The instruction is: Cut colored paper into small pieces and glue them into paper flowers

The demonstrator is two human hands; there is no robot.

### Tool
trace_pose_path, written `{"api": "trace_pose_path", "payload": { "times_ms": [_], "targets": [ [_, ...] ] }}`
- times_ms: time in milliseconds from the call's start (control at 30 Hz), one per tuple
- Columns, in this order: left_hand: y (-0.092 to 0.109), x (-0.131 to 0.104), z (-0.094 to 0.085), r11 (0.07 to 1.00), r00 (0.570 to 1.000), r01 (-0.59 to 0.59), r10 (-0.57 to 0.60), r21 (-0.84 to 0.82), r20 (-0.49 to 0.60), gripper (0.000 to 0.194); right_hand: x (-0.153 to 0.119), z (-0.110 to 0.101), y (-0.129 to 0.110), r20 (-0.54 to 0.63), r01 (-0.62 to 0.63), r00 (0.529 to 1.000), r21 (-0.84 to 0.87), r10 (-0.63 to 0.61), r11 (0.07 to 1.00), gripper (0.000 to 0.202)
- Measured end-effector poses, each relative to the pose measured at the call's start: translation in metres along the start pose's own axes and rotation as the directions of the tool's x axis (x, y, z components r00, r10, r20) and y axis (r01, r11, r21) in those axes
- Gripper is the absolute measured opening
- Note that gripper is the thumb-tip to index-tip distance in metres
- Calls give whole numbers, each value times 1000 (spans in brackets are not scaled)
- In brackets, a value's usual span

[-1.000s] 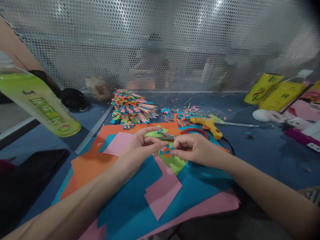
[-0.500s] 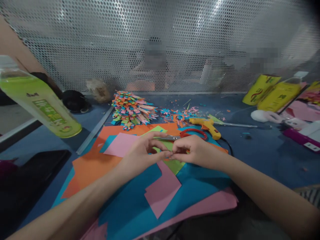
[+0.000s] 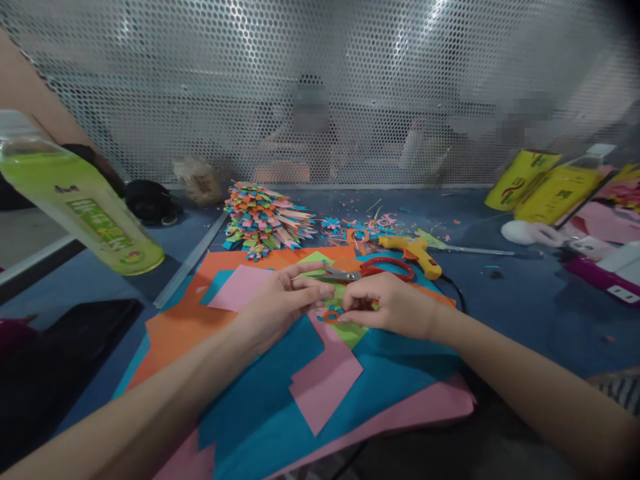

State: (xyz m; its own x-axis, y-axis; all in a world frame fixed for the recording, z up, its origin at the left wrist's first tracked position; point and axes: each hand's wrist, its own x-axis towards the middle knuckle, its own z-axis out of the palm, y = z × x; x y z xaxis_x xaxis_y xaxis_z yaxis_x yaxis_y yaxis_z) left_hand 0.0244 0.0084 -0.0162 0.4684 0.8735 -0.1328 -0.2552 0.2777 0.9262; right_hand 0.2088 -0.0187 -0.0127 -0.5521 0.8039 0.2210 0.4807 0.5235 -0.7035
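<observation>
My left hand (image 3: 287,297) is open over the coloured paper, its thumb and fingers apart with nothing visible between them. Facing it, my right hand (image 3: 380,303) is closed in a pinch; what it holds is too small to make out. A small orange paper ring (image 3: 331,317) and tiny blue scraps lie beside its fingertips, over green paper (image 3: 353,335). Just behind both hands rest scissors with red handles (image 3: 387,268). A pink paper piece (image 3: 325,383) lies in front, on a large blue sheet (image 3: 260,407).
A yellow glue gun (image 3: 414,252) lies behind the scissors. Further back are a heap of multicoloured folded paper pieces (image 3: 265,220) and paper flowers (image 3: 330,225). A green drink bottle (image 3: 83,207) stands left, near a ruler (image 3: 193,257). Yellow bottles (image 3: 557,193) stand right.
My hands were touching at the fingertips; now the left has drawn back and opened. The orange ring and blue scraps now show between them. My right hand stays pinched.
</observation>
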Motion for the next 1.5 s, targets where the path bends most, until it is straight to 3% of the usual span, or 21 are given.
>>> {"api": "trace_pose_path", "payload": {
  "times_ms": [167, 467, 667, 833, 900, 1067, 1233, 1500],
  "targets": [
    [6, -1, -2, 998, 996, -27, 23, -51, -86, 41, 0, -1, 1, -47, -15, 999, 44, 17, 999, 20],
    [12, 1, -8, 991, 997, -55, 49, -119, -58, 29, 5, -3, 2, -132, -188, 967, 203, 217, 961, 23],
    [14, -1, -13, 998, 996, -51, 48, -43, -72, 36, 6, -6, 7, -183, -215, 939, 350, 291, 912, 21],
    [6, -5, -9, 987, 987, 123, -132, 103, 86, 44, 8, -13, 13, -351, -174, 874, 418, 335, 892, 25],
    [3, -6, -5, 971, 974, 155, -181, 184, 138, 44, 9, -16, 14, -353, -150, 877, 445, 327, 883, 27],
    [3, -4, -4, 975, 1000, -10, 12, 221, -8, 37, 8, -14, 12, -266, -104, 927, 495, 265, 863, 27],
    [8, -3, -4, 947, 976, -169, 200, 272, -90, 34, 6, -6, 8, -217, -110, 948, 465, 234, 878, 21],
    [9, -7, 3, 937, 974, -171, 208, 305, -93, 34, 6, -4, 1, -160, -144, 960, 424, 230, 894, 17]
  ]
}}
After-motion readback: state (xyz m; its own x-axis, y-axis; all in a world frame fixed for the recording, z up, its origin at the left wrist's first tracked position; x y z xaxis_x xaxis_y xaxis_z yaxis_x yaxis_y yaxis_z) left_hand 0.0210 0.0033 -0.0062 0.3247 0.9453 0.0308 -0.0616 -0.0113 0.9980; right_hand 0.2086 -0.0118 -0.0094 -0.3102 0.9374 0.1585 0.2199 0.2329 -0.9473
